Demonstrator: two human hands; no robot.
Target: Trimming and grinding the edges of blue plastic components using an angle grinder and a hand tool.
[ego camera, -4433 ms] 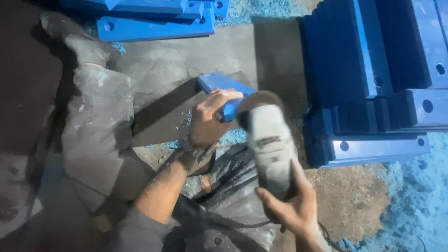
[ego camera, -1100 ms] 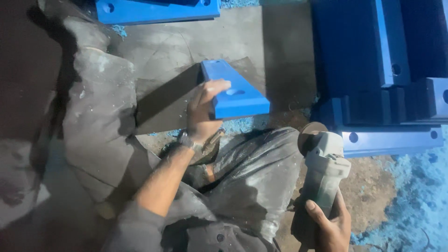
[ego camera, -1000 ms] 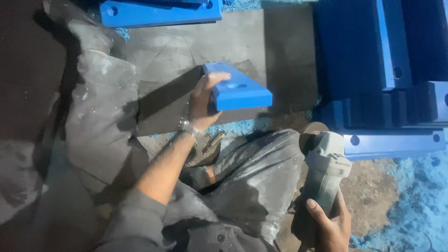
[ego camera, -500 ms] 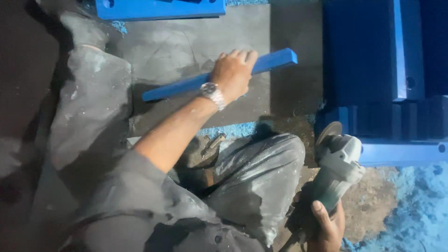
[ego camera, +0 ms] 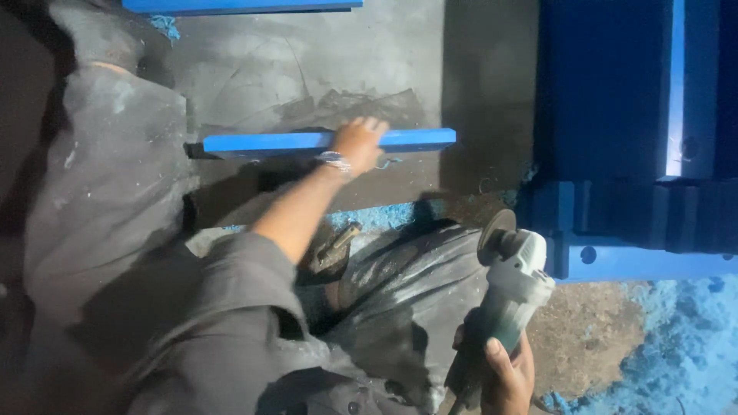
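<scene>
Single head-worn view looking steeply down at close range over the person's own lap, left hand reaching to the upper middle of frame, right hand at the bottom edge right of centre, grey floor filling the top.

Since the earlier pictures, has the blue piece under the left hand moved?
Yes. The blue piece now lies flat and farther up the grey slab, away from the knee.

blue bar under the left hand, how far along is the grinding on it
Done: blue shavings litter the ground, so some cutting looks finished. In hand: the left hand presses the blue bar edge-up on the grey slab; the right hand holds the angle grinder clear. Left: this edge, apparently.
</scene>
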